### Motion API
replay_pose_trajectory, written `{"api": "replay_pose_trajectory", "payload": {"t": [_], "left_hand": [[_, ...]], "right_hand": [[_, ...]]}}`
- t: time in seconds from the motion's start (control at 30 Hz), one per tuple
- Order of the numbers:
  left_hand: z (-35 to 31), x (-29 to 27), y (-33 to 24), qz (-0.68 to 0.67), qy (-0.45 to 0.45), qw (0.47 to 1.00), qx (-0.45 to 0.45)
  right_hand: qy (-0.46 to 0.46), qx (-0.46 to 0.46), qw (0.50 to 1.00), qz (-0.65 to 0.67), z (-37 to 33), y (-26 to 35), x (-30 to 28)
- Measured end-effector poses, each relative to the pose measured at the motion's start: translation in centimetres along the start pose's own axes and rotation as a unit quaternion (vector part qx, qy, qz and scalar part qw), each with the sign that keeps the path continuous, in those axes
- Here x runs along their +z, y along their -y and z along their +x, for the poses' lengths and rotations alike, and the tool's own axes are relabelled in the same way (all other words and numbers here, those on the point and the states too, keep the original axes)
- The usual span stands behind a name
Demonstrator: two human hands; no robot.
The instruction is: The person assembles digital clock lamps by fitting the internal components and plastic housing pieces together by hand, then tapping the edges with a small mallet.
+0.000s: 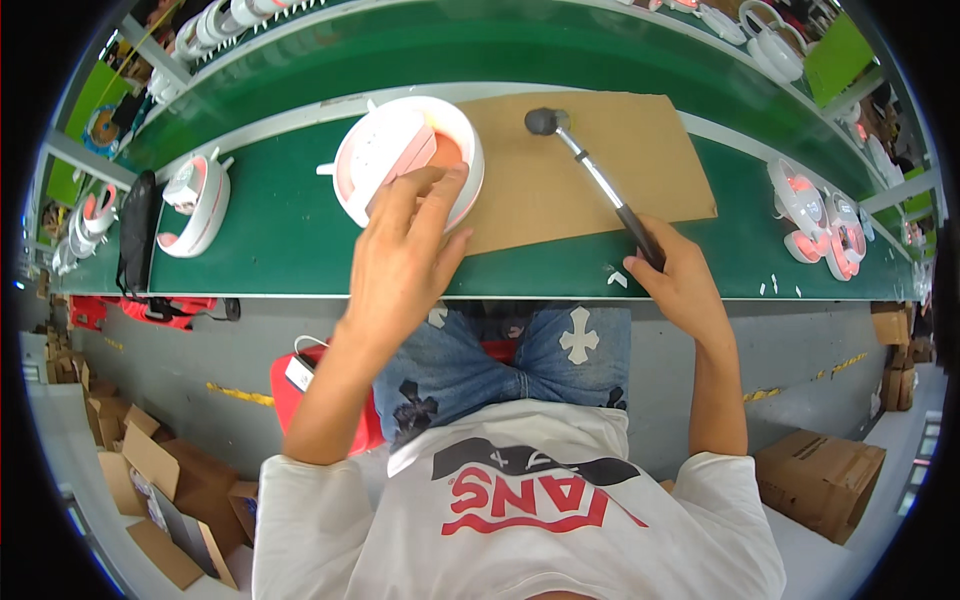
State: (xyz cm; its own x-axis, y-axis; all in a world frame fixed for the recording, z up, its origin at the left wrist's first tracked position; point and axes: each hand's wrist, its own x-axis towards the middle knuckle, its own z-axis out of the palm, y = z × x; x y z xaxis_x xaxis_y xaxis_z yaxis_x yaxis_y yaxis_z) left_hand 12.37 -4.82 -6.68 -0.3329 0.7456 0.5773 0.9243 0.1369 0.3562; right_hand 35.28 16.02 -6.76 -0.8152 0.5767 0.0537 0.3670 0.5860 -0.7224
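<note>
On the bench stands a round white plastic housing (474,140) with a pink-orange inside and a white, pink-edged insert (395,150) slanting across it. My left hand (405,235) is on its near side, fingers bent over the rim onto the insert and the thumb near the outer wall. The fingertips partly cover where they touch. My right hand (685,275) is closed around the black grip of a mallet (597,180). Its metal shaft runs away to the upper left, and its dark rounded head rests over a flat brown cardboard sheet (600,130).
Another white housing (207,215) stands left, beside a black pouch (138,230). Several white-and-pink parts (820,220) lie right. Small white scraps (617,277) lie near the front edge. A shelf with housings runs above. Cardboard boxes (820,480) and a red stool (290,395) are below.
</note>
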Motion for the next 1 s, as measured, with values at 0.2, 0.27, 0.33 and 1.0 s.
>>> {"api": "replay_pose_trajectory", "payload": {"t": [0.2, 0.27, 0.33, 1.0], "left_hand": [[-3.5, 2.2, 1.5, -0.044, -0.119, 0.980, -0.154], [-4.5, 2.4, 1.9, -0.101, -0.047, 0.977, -0.183], [-4.4, 2.2, 2.5, -0.115, -0.044, 0.975, -0.187], [-3.8, 3.1, 4.3, -0.138, -0.060, 0.981, -0.126]], "right_hand": [[0.074, 0.047, 0.980, 0.176, -1.7, 3.4, -0.6], [0.100, 0.019, 0.981, 0.168, -2.0, 5.2, -1.0], [0.123, -0.005, 0.980, 0.159, -2.4, 6.6, -1.3], [0.138, -0.016, 0.989, 0.041, -5.0, 11.9, -0.4]]}}
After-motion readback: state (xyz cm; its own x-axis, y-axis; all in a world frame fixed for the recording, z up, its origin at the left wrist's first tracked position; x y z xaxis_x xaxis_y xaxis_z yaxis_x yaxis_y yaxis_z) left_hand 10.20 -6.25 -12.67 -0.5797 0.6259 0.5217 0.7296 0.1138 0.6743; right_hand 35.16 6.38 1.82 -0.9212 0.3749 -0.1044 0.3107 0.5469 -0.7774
